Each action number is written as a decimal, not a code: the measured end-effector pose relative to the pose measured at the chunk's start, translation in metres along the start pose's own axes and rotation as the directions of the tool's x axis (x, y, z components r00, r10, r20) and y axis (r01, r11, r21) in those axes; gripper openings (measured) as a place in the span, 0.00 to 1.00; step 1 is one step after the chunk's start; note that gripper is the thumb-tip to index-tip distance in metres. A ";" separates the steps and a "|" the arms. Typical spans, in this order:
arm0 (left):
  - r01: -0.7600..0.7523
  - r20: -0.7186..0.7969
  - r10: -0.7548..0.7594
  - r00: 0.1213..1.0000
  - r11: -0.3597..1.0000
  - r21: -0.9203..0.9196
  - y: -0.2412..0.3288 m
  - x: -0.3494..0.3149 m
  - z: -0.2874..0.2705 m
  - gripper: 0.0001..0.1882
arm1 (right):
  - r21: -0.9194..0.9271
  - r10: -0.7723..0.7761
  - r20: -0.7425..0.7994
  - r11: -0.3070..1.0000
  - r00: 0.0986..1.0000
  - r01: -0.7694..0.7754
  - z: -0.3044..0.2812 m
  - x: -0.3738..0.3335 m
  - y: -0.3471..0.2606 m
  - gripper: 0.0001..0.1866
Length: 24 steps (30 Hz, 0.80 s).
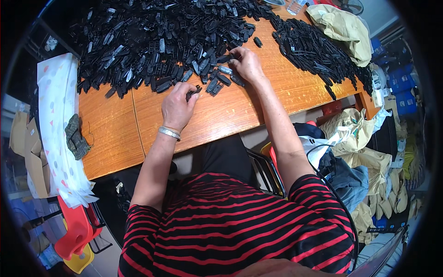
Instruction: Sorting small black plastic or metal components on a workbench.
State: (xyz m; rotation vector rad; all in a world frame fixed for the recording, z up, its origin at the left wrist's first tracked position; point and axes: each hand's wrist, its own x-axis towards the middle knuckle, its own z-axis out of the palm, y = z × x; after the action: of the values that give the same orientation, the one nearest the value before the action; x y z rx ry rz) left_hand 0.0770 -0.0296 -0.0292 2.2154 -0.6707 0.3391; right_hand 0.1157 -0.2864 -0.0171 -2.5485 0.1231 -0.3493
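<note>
A large heap of small black plastic parts (152, 41), long and narrow with rounded ends, covers the far side of the wooden table (221, 115). Between thumb and fingers, my left hand (177, 105) pinches a small black plastic piece (193, 94), partly hidden by the fingers, just in front of the heap. My right hand (249, 65) reaches the heap's near right edge, its fingertips closed on a black plastic part (224, 59). Several loose parts, one of them a black piece (224, 79), lie between the two hands.
A second pile of slimmer black parts (314, 48) spreads along the right, beside a tan sack (341, 30). At left, a white patterned sheet (57, 101) hangs over the table edge, with a dark knitted glove (76, 137) on it. Red chair (74, 228) below.
</note>
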 end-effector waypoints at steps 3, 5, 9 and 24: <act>0.015 0.018 -0.014 1.000 1.000 -0.021 -0.002 0.000 -0.001 0.09 | 0.056 0.062 -0.085 0.997 0.994 -0.057 -0.009 -0.007 0.001 0.15; 0.006 0.003 -0.006 1.000 0.999 -0.046 0.000 0.001 0.000 0.10 | -0.022 -0.085 -0.283 0.996 0.955 0.083 -0.013 -0.009 0.010 0.15; 0.022 -0.005 -0.023 1.000 0.994 -0.106 -0.002 0.005 0.003 0.11 | 0.300 0.013 -0.208 0.953 0.978 0.051 -0.015 -0.016 0.018 0.17; 0.473 0.384 -0.286 0.878 0.388 -0.791 0.033 -0.015 -0.026 0.16 | 0.224 -0.447 -0.169 0.850 0.878 0.476 -0.003 -0.109 -0.095 0.19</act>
State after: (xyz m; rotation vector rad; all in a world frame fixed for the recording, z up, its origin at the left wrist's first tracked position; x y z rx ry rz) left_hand 0.0456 -0.0230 0.0011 1.2977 -0.2647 -0.4183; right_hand 0.0114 -0.1905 0.0128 -2.2697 -0.4793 -0.6475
